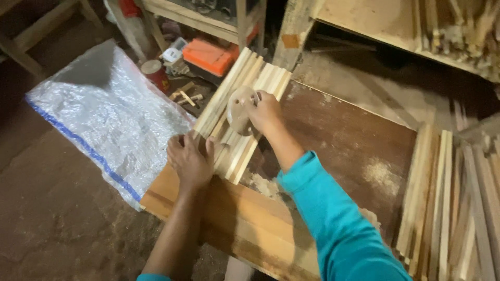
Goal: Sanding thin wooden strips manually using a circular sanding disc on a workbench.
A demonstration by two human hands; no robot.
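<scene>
Underneath, a dusty brown workbench; white plastic sheet covers dirt floor.

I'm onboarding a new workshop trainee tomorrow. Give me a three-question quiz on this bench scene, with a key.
1. True or false: the right hand rests on a rounded, dust-coated tool on top of the wooden slats.
2. What does the left hand do?
A. presses flat on the near end of the slats
B. lifts the woven plastic sack
C. holds the red can
3. Fill in: pale sawdust lies on the dark brown ______.

Key: 1 true; 2 A; 3 board.
</scene>
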